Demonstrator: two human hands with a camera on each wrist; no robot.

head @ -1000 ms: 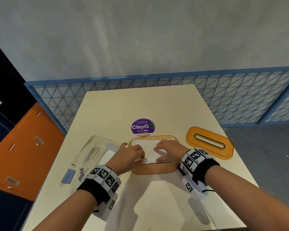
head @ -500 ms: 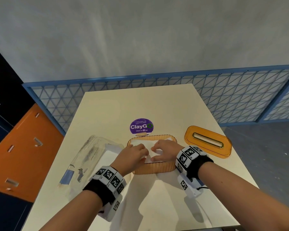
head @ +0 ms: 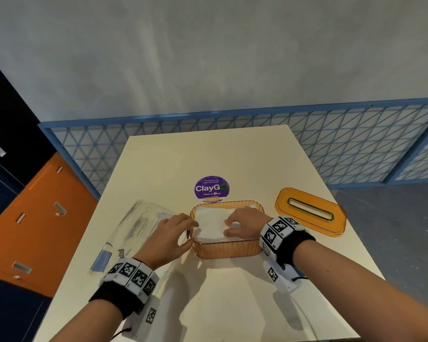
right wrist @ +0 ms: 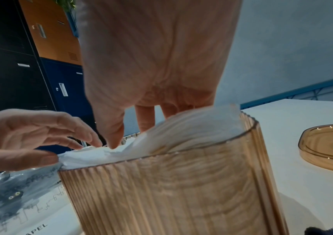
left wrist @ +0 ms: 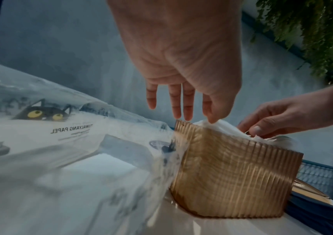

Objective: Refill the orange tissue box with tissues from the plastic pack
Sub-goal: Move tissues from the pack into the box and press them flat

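The ribbed orange tissue box (head: 226,249) stands open-topped on the table, filled with white tissues (head: 211,223) that bulge above its rim (right wrist: 191,127). My right hand (head: 229,227) is over the box, thumb and fingertips pressing down on the tissues (left wrist: 221,125). My left hand (head: 189,233) hovers at the box's left rim with relaxed, nearly straight fingers (left wrist: 176,109), its thumb touching the tissue edge. The clear plastic pack (head: 134,230), printed with a black cat (left wrist: 42,114), lies flattened to the left, against the box.
The orange lid (head: 309,211) with a slot lies on the table right of the box. A purple round sticker (head: 211,188) sits just behind the box. A blue mesh railing (head: 356,144) runs beyond the table; lockers stand at the left.
My left hand has slid off the tissues to the box's left rim and opened out. My right hand stays pressing on the tissues.
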